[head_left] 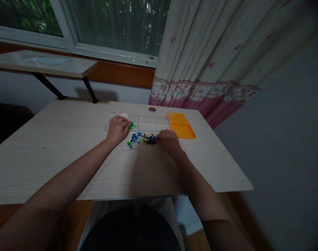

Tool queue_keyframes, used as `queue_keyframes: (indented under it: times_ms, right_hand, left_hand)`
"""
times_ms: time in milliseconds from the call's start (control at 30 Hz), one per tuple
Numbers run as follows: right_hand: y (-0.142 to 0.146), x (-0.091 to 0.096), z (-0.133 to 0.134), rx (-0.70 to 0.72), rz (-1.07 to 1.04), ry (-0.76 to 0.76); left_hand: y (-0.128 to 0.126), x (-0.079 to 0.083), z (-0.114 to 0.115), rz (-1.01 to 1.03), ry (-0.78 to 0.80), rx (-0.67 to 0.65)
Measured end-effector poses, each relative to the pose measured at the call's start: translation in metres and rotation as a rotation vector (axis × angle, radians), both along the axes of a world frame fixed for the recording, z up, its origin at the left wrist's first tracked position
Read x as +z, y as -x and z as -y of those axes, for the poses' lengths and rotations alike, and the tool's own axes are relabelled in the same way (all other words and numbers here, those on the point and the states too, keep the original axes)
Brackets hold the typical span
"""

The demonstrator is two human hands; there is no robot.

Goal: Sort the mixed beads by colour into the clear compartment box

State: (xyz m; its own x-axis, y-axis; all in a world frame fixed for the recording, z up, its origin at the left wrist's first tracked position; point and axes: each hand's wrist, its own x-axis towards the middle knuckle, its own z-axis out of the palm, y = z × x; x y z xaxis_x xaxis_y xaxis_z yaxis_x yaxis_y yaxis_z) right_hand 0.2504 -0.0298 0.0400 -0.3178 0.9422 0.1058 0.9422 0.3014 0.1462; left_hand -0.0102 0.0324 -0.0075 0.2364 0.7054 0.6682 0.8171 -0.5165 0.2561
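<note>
A heap of small building-block pieces (138, 137), blue, yellow, green and dark brown, is spread on the table before me. Behind it lies a clear plastic tray (146, 126) divided into compartments. Green pieces (133, 126) sit in one compartment, right by the fingertips of my left hand (118, 129). Those fingers are drawn together over the tray's left part; anything between them is hidden. My right hand (169, 141) rests at the heap's right end with fingers closed, touching the dark pieces (150, 140). I cannot make out what it pinches.
An open orange box (183, 129) lies at the tray's right end. A round cable-hole cover (152, 109) is set near the back edge of the wooden table (69, 146). A raised shelf (69, 66) on black legs stands at the back left. Curtains (190, 69) hang behind.
</note>
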Motion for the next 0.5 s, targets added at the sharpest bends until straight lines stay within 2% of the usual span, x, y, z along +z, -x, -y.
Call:
queue_keyframes:
  times_ms: [167, 267, 400, 500]
  right_hand:
    - [0.0, -0.003, -0.002, -0.015, -0.002, -0.046]
    - [-0.003, -0.006, -0.006, -0.019, -0.088, -0.087]
    - [-0.003, -0.012, -0.013, 0.024, -0.353, -0.145]
    - [0.004, -0.022, -0.018, 0.116, -0.6, -0.12]
  left_hand:
    - [0.001, 0.0, 0.0, -0.002, -0.02, -0.012]
    - [0.0, 0.002, 0.001, -0.01, -0.033, -0.073]
    - [-0.007, 0.007, 0.008, -0.065, -0.057, -0.255]
    - [-0.013, 0.012, 0.017, -0.14, -0.08, -0.381]
